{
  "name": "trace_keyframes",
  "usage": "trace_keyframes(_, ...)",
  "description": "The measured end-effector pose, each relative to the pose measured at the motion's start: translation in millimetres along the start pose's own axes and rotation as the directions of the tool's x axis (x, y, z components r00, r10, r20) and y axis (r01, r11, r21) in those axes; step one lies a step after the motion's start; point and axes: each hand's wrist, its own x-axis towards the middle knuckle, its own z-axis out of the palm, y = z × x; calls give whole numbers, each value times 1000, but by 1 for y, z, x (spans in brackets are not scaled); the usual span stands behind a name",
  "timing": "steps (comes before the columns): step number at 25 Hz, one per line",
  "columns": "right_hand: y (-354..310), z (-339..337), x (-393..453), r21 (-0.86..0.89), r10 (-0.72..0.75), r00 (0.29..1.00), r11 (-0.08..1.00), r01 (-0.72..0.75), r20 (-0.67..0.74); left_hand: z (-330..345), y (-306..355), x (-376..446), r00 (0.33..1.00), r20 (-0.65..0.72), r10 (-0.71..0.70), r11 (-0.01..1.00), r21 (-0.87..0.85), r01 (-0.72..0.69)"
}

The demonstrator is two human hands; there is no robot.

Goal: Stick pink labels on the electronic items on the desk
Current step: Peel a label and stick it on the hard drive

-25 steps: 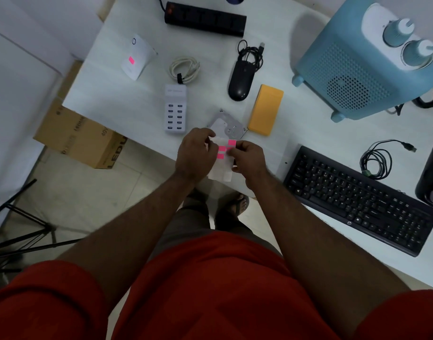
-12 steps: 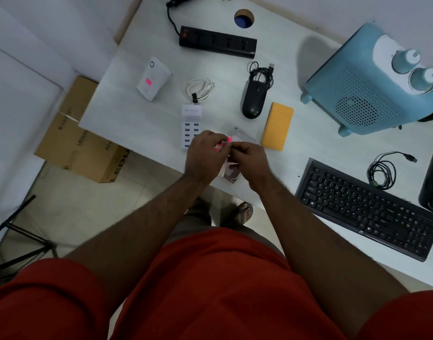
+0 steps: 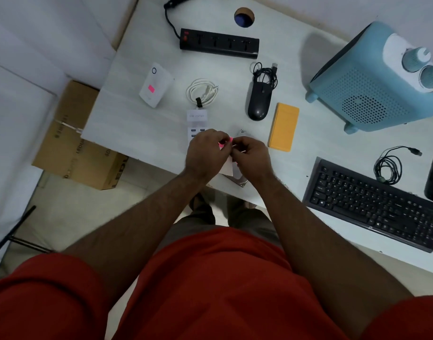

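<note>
Both hands meet over the desk's (image 3: 136, 123) near edge, left hand (image 3: 205, 153) and right hand (image 3: 251, 155) pinching the label sheet (image 3: 226, 169), peeling a pink label (image 3: 222, 143); next, probably press it onto the charger (image 3: 197, 119) just beyond.

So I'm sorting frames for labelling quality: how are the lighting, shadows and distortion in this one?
Head view: dim, flat, bluish light, no glare; the blue heater throws a soft shadow to its left on the desk; wide-angle bending curves the desk's edges and the keyboard; the left hand and right hand are slightly soft, so the pink label between them reads as a small smear.
</note>
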Motion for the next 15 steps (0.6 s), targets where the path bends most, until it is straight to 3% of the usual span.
trace_keyframes(4, 2, -2, 9, -8, 22, 999, 1000, -22, 31, 5, 1, 6, 1000, -3, -9, 999, 38, 9)
trace_keyframes(9, 8, -14, 19, 13, 27, 995, 1000, -28, 91, 22, 4, 16, 994, 14, -110, 993, -50, 111)
trace_keyframes(15, 15, -28, 36, 77, 41, 990, 996, -52, 133, 39, 6, 24, 999, -21, -39, 999, -10, 38)
